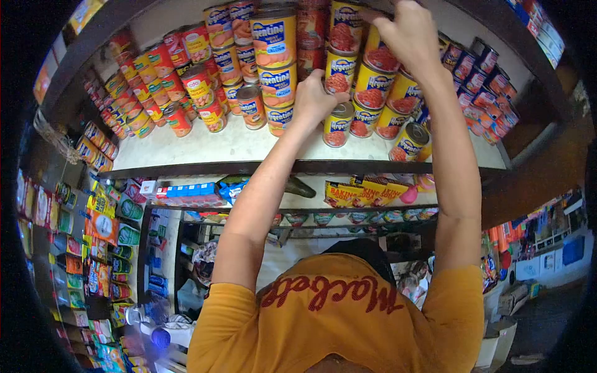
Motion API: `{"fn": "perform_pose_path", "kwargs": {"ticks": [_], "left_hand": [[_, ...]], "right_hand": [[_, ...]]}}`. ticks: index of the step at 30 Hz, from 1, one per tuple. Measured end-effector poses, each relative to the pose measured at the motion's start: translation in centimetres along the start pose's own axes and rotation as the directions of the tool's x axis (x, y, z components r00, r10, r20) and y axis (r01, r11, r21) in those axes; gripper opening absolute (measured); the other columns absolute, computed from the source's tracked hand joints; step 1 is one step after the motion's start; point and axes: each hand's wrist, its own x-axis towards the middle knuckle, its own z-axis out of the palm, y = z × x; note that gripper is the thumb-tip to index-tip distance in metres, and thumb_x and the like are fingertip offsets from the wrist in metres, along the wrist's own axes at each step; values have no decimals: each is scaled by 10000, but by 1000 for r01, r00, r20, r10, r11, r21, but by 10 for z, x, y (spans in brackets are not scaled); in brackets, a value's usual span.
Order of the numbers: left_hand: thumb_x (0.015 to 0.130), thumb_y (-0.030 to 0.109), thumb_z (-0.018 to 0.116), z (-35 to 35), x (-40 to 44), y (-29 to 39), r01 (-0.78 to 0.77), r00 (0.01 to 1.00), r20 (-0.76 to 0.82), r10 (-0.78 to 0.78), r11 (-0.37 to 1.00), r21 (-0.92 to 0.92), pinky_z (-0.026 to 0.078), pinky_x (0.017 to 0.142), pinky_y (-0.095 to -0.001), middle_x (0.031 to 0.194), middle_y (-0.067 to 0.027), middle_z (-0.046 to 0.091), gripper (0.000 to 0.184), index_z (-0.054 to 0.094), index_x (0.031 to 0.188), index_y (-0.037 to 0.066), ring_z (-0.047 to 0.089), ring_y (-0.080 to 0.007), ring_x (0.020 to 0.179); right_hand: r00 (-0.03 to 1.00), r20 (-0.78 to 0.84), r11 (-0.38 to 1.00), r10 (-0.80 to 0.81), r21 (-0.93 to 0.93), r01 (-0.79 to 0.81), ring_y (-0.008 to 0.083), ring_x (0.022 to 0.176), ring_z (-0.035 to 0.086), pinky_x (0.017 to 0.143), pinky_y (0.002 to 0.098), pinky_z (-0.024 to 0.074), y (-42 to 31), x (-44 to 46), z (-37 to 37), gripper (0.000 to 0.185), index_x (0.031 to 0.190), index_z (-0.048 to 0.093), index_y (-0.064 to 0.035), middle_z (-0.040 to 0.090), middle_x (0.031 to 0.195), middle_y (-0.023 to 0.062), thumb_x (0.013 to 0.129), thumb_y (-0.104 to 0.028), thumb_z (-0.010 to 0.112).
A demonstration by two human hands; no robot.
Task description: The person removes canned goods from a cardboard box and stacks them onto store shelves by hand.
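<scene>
My left hand [317,99] is closed against a yellow Argentina can [341,69], its fingers at the left side and its thumb across the lower front. Below that thumb stands a shorter Argentina can [337,127]. Higher up, my right hand [407,37] reaches over a tall yellow can [379,53] in the neighbouring stack, thumb pointing left. Its other fingers are blurred or cut off by the top of the view. Left of my left hand rises a stack of larger Argentina cans [277,81]. Another yellow can [409,142] stands at the front, beneath my right forearm.
Stacked tins [161,87] line the shelf's left side, and dark blue cans [479,81] fill its right. The dark shelf edge [311,166] runs below the cans. Yellow baking soda packets [367,191] and a row of blue boxes [189,193] occupy the lower shelf.
</scene>
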Motion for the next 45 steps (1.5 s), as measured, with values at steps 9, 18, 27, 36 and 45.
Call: {"fn": "perform_pose_path", "kwargs": {"ticks": [9, 18, 27, 36, 45], "left_hand": [[794, 152, 696, -10, -57, 31, -358, 892, -235, 386, 921, 154, 477, 844, -391, 1031, -190, 618, 445, 535, 1159, -45, 605, -330, 984], [691, 57, 742, 44, -109, 46, -456, 885, 66, 461, 887, -69, 460, 878, -416, 1036, -183, 582, 485, 527, 1119, -16, 568, -358, 1010], [582, 67, 798, 8, -68, 60, -342, 934, -164, 318, 928, -151, 482, 862, -419, 1083, -217, 595, 711, 496, 1218, -32, 588, -382, 1005], [599, 114, 840, 1, -44, 34, -211, 958, -221, 184, 972, -102, 520, 791, -349, 997, -178, 660, 610, 562, 1118, -45, 658, -256, 912], [645, 137, 815, 14, -58, 30, -242, 928, -294, 231, 970, -3, 495, 805, -411, 1027, -223, 602, 699, 478, 1234, -35, 614, -367, 938]], "right_hand": [[999, 43, 997, 26, 67, -29, 303, 884, 611, 781, 419, 458, 80, -151, 24, 404, 957, 632, -27, 638, 916, 147, 708, -327, 738], [980, 172, 991, -95, 107, 78, 324, 1144, 541, 1021, 551, 309, 88, -168, 54, 672, 1204, 539, -84, 616, 1137, 135, 593, -205, 790], [956, -157, 829, -248, 476, 293, 343, 980, 602, 815, 383, 478, 2, -112, 35, 545, 1079, 538, -20, 609, 1023, 166, 617, -158, 793], [916, -390, 837, 93, 529, 140, 176, 907, 619, 777, 263, 491, 66, -153, 60, 346, 1004, 618, 12, 638, 1005, 99, 713, -80, 781], [838, -183, 719, 514, 625, -305, 190, 993, 594, 852, 364, 475, 166, -233, 99, 692, 1274, 489, -34, 626, 1025, 96, 686, -189, 819]]}}
